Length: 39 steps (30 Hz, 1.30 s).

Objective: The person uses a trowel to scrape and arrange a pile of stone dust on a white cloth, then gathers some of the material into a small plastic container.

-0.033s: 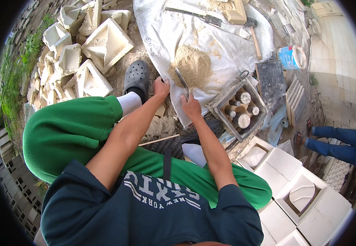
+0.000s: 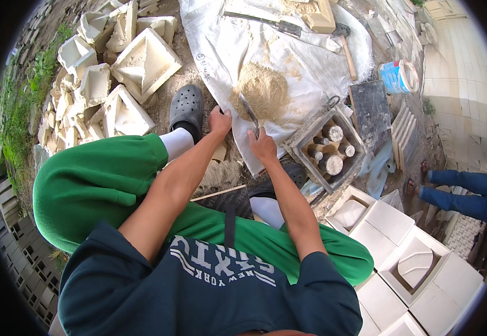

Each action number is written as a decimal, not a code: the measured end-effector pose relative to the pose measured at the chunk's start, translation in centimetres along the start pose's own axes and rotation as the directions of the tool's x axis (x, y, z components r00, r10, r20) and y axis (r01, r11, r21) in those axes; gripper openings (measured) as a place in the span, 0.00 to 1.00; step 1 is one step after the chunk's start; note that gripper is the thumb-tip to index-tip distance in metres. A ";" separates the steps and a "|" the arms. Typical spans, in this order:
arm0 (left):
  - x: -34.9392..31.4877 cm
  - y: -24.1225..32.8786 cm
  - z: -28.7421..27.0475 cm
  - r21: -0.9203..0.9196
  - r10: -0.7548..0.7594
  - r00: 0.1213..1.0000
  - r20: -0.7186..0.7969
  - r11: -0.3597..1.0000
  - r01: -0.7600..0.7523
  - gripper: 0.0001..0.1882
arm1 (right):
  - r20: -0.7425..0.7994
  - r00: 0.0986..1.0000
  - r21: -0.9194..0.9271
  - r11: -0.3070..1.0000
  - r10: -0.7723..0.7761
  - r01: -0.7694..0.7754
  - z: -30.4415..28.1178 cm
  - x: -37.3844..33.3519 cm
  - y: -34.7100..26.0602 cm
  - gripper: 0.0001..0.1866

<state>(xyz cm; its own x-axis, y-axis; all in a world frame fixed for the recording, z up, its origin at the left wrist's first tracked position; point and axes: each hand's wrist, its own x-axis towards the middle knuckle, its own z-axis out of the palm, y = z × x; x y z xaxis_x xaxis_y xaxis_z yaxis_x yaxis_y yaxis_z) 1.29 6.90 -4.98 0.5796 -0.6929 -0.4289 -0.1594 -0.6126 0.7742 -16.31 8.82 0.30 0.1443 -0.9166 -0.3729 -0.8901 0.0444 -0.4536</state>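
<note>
My right hand [image 2: 262, 145] is closed round the handle of a narrow trowel [image 2: 248, 108]. Its blade slants up and left, over the near side of a heap of pale brown powder [image 2: 263, 87]. This heap lies on a white woven plastic sheet [image 2: 212, 28]. At the sheet's left edge is my left hand [image 2: 220, 121], fingers closed and pinching that edge. To the right of my right hand stands a square grey mould box [image 2: 300, 148] with several round-ended cylinders [image 2: 333, 164] inside.
Broken cream-coloured hollow blocks [image 2: 148, 61] are piled at the left. A hammer [image 2: 348, 53], a dark flat board [image 2: 370, 109] and a blue-and-white bucket [image 2: 396, 77] lie to the right. Pale blocks [image 2: 386, 224] stand at lower right; beyond them is another person in blue trousers [image 2: 456, 199].
</note>
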 end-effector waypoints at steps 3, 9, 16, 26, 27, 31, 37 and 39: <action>-1.7 2.7 -0.6 0.042 0.050 0.999 -0.012 0.998 -0.049 0.19 | 0.030 0.997 0.119 0.990 0.069 -0.072 -0.7 0.3 1.2 0.25; -0.5 4.2 -0.9 0.350 0.621 0.772 0.139 0.698 -0.625 0.37 | -0.478 0.754 0.448 0.864 0.450 -0.230 -1.1 5.1 3.5 0.22; 2.0 2.6 3.5 0.381 0.429 0.835 0.344 0.749 -0.542 0.42 | -0.317 0.931 0.245 0.964 0.183 -0.106 -0.1 6.3 2.4 0.20; 7.4 6.4 5.5 0.389 0.650 0.735 0.193 0.637 -0.666 0.37 | -0.538 0.790 0.264 0.949 0.294 -0.174 -3.0 9.9 2.7 0.17; 8.2 7.3 5.7 0.387 0.649 0.733 0.204 0.634 -0.669 0.37 | -0.507 0.777 0.296 0.922 0.374 -0.250 -3.1 10.6 2.8 0.17; 11.0 10.6 7.1 0.444 0.717 0.629 0.302 0.478 -0.758 0.35 | -0.420 0.783 0.262 0.888 0.458 -0.379 -3.2 12.0 3.5 0.16; 13.1 10.0 7.5 0.392 0.687 0.610 0.396 0.474 -0.788 0.29 | -0.267 0.956 0.075 0.992 0.118 -0.101 -4.8 8.1 0.3 0.16; 12.7 9.9 7.5 0.349 0.717 0.588 0.374 0.479 -0.806 0.27 | -0.300 0.948 0.107 0.991 0.105 -0.075 -5.0 7.1 0.5 0.17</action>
<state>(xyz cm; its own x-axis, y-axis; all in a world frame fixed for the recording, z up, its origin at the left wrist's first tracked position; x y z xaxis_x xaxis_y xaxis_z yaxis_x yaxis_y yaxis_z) 1.05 -10.85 -6.26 -0.0726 -0.9890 0.1288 -0.8222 0.1325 0.5536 -17.87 0.33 1.44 -0.0860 -0.9837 -0.1582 -0.8469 0.1558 -0.5084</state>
